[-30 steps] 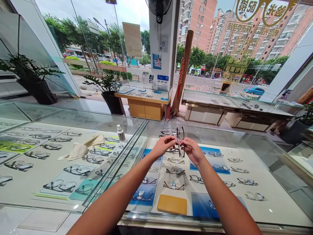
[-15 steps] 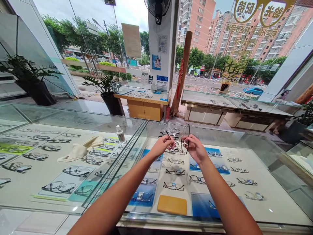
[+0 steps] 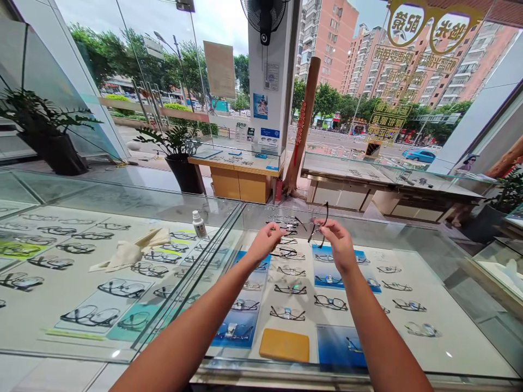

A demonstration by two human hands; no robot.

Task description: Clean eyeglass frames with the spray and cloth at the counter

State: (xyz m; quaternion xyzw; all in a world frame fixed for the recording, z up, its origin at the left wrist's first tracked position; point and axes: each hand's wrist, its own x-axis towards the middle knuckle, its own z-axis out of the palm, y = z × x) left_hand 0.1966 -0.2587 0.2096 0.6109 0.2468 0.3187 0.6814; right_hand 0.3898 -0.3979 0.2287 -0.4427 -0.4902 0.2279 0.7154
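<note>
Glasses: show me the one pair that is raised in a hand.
The dark-armed pair in the right hand, up above the display case. The other pairs in that case lie in rows, unheld.

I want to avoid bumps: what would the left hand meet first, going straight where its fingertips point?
From the left hand, probably the eyeglasses held in the right hand, across a gap, though depth is unclear.

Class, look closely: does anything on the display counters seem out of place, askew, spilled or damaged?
The crumpled cream cloth, toward picture left, looks out of place: it is bunched amid neat rows of glasses, with a small white bottle nearby. No spill or damage is evident.
</note>
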